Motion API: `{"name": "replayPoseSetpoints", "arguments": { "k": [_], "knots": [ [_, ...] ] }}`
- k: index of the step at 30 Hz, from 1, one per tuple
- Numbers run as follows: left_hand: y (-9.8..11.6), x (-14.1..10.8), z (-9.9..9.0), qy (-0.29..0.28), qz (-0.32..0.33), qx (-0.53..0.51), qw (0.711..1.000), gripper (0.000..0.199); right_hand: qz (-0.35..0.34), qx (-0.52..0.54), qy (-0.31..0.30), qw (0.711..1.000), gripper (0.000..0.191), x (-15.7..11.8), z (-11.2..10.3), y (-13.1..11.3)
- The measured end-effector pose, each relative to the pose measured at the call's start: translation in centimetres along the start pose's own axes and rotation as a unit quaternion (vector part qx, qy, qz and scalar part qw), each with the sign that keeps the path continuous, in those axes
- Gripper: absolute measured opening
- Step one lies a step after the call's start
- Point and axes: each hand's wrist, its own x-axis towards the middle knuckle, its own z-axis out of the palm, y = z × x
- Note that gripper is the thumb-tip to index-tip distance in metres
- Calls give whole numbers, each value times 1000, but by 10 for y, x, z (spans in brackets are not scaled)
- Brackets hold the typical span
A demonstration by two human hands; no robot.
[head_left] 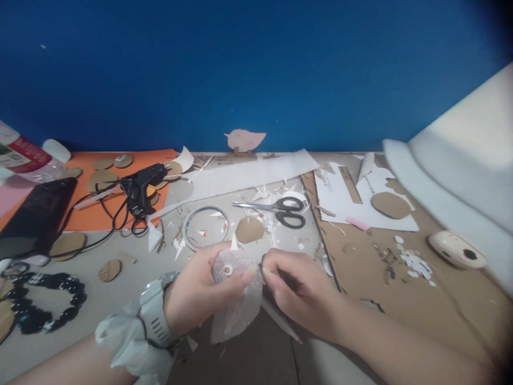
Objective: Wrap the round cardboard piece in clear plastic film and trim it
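My left hand (pixel 196 291) grips a small round object wrapped in white bubble wrap (pixel 234 299), thumb pressed across its top beside a small round spot. My right hand (pixel 294 286) pinches the right side of the same wrap, fingers curled, with a thin pointed strip sticking out below it toward the lower right. A grey watch and a white scrunchie sit on my left wrist. Both hands hover over the table's near middle, just in front of a cardboard polygon (pixel 249 230) and black-handled scissors (pixel 280 210).
A black glue gun (pixel 142 184) with cable lies on orange paper (pixel 92 214) at left, near a phone (pixel 34 216) and dark beads (pixel 48 299). A metal ring (pixel 206 227), white paper scraps, cardboard discs and a tape dispenser (pixel 457 248) are scattered around. White foam (pixel 460 171) leans at right.
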Motion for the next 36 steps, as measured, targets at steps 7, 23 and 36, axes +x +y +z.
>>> {"name": "replayPoseSetpoints", "arguments": {
  "k": [7, 23, 36],
  "knots": [
    [2, 1, 0, -25, -6, -5, 1000, 19, 5, 0, 10, 1000, 21, 0, 0, 0],
    [1, 1, 0, -8, -28, -78, 997, 18, 6, -14, -10, 1000, 23, 2, 3, -1],
    [3, 2, 0, -25, -11, -23, 999, 17, 11, -9, -20, 1000, 21, 0, 2, 2]
  ]
}}
